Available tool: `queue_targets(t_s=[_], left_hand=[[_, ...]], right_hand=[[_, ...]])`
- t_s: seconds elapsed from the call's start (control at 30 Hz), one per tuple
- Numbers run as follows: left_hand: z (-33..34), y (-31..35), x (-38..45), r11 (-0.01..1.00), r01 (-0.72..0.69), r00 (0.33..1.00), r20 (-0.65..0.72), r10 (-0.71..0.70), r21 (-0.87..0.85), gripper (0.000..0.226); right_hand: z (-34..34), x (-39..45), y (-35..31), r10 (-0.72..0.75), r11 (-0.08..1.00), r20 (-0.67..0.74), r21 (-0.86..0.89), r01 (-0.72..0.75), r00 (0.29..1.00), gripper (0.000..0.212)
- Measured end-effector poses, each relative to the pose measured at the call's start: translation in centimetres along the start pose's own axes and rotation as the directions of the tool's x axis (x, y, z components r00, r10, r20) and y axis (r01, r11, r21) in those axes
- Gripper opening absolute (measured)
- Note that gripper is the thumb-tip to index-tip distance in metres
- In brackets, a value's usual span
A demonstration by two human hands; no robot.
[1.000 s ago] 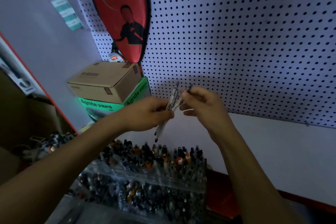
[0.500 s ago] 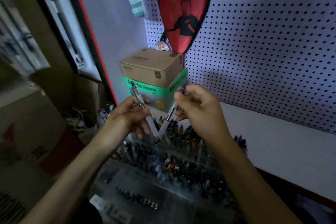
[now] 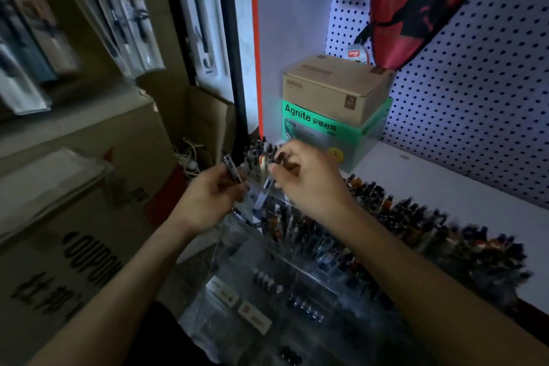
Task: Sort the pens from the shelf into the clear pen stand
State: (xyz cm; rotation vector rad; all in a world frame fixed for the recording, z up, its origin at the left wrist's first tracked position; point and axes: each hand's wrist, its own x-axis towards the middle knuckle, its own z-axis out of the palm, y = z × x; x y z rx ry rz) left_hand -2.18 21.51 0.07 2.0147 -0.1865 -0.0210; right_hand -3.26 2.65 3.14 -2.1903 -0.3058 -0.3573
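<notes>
Both hands dropped toward the pen stand (image 3: pixel 297 270), left hand (image 3: pixel 212 196) and right hand (image 3: pixel 309 178) each gripping one pen.

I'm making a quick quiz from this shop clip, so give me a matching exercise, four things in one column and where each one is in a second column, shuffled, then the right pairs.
Things:
1. brown carton
2. green Agnite box
3. pen in the left hand
4. red racket cover

Places:
A. hanging on the white pegboard
B. directly under the brown carton
C. above the left end of the clear pen stand, gripped in fingers
D. on top of the green box

Pairs: 1-D, 2-B, 3-C, 4-A
</notes>
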Motion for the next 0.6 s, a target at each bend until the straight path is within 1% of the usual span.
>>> queue_targets(t_s=[0.1,0.2,0.27,0.4,0.5,0.53,0.6], left_hand=[[0.5,-0.9,0.5,0.995,-0.001,1.000,0.002,0.001,0.099,0.012],[0.7,-2.4,1.2,0.973,0.011,0.998,0.052,-0.024,0.230,0.014],[0.7,-3.1,1.6,0.965,0.010,0.999,0.036,-0.020,0.261,0.016],[1.0,-3.4,2.0,0.966,-0.016,1.000,-0.003,0.018,0.259,0.012],[1.4,-3.5,2.0,0.950,-0.049,0.999,0.012,0.048,0.307,0.012],[1.4,-3.3,2.0,0.940,-0.059,0.998,0.013,0.058,0.335,0.011],[1.5,-2.8,2.1,0.941,-0.062,0.998,-0.008,0.069,0.333,0.009]], right_hand=[[1.8,0.8,0.0,-0.032,0.988,0.067,-0.151,0.042,0.997,0.014],[3.0,1.3,0.1,0.010,0.972,0.146,-0.236,0.025,0.989,0.019],[3.3,1.3,0.2,0.038,0.966,0.171,-0.260,0.008,0.985,0.017],[3.5,1.2,1.0,0.056,0.958,0.215,-0.285,0.008,0.975,0.009],[3.8,0.9,1.3,0.105,0.945,0.266,-0.327,-0.013,0.958,0.012],[3.8,0.8,1.5,0.099,0.946,0.267,-0.325,-0.007,0.959,0.012],[3.8,0.8,1.5,0.102,0.955,0.248,-0.296,-0.025,0.963,0.012]])
